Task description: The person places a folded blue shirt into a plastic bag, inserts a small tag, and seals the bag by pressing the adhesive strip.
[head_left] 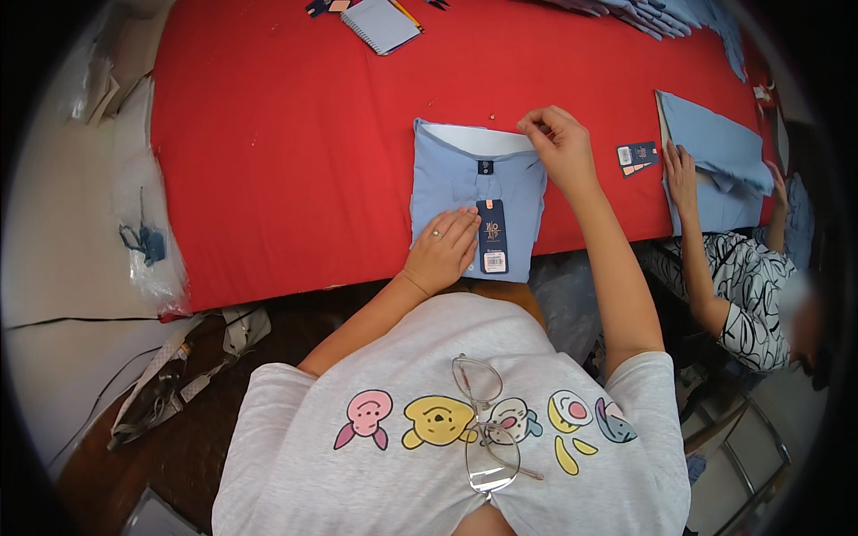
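A light blue folded shirt (429, 192) lies in front of me at the table's near edge, with a white panel (474, 139) showing in its neck opening. Below the dark neck label, a navy hang tag (492, 232) rests on the shirt front. My left hand (447, 239) lies flat on the shirt, fingers outstretched against the tag's left edge. At the shirt's upper right corner, my right hand (559, 143) is raised with thumb and fingertips pinched together. Whatever is between those fingertips is too small to make out.
A red cloth (295, 161) covers the table. A spiral notebook (380, 25) with a pencil sits at the far side, and blue garments (643, 13) are piled far right. On the right, a co-worker's hands (682, 183) handle another blue shirt (715, 134) beside loose tags (636, 157).
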Tool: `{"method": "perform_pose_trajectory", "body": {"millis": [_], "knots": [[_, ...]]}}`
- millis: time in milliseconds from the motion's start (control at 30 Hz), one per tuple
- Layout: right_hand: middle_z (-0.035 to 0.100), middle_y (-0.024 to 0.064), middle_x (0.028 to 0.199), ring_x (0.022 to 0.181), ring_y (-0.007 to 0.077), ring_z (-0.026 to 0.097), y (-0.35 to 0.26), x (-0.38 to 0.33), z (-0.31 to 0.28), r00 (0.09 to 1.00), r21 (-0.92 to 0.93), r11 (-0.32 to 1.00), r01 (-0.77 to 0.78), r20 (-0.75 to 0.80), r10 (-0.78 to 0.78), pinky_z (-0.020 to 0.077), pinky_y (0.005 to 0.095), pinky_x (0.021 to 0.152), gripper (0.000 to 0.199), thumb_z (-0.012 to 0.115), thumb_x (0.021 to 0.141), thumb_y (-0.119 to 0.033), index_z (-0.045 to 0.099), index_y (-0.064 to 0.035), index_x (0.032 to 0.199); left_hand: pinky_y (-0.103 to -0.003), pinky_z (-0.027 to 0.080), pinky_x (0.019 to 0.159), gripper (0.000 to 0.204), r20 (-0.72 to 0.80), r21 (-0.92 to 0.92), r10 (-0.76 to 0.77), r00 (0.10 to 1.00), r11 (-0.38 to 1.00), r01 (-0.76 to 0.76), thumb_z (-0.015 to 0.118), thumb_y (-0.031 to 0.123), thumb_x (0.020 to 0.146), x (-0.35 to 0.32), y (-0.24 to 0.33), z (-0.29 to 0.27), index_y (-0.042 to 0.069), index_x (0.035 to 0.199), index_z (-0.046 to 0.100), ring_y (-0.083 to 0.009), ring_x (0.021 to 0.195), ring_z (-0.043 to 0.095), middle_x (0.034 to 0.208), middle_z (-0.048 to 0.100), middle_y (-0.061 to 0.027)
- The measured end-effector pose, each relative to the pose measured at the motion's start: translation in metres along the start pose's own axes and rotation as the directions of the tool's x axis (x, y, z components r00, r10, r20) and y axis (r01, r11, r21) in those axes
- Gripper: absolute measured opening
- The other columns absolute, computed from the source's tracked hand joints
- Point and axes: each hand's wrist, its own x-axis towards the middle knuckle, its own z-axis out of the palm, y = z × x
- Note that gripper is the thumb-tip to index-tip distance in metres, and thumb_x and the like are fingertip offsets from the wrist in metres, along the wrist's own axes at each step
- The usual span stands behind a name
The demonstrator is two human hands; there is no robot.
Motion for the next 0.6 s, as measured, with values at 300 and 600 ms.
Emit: {"method": "perform_pose_trajectory", "body": {"millis": [300, 600], "knots": [[0.067, 0.0058, 0.096, 0.083, 0.0243, 0.071, -0.018, -0.047, 0.049, 0.919, -0.309, 0.940, 0.148, 0.393, -0.016, 0.0570, 0.0385, 0.073, 0.011, 0.080, 0.093, -0.014, 0.075, -0.0065, 0.099, -0.047, 0.044, 0.120, 0.048, 0.037, 0.006, -0.004, 0.999, 1.000, 0.003, 0.071, 0.014, 0.095, -0.001, -0.001, 0.004, -0.002, 0.140, 0.067, -0.0309, 0.140, 0.057, 0.155, 0.059, -0.0152], [0.068, 0.0061, 0.099, 0.081, 0.0284, 0.072, -0.014, -0.059, 0.045, 0.966, -0.310, 0.940, 0.143, 0.252, -0.064, 0.0563, 0.0401, 0.072, 0.011, 0.078, 0.095, -0.017, 0.074, -0.0064, 0.098, -0.047, 0.040, 0.124, 0.047, 0.058, 0.066, 0.003, 0.998, 0.998, -0.007, 0.068, 0.015, 0.096, 0.000, 0.001, 0.001, -0.002, 0.140, 0.066, -0.0306, 0.149, 0.051, 0.160, 0.056, -0.0155]]}}
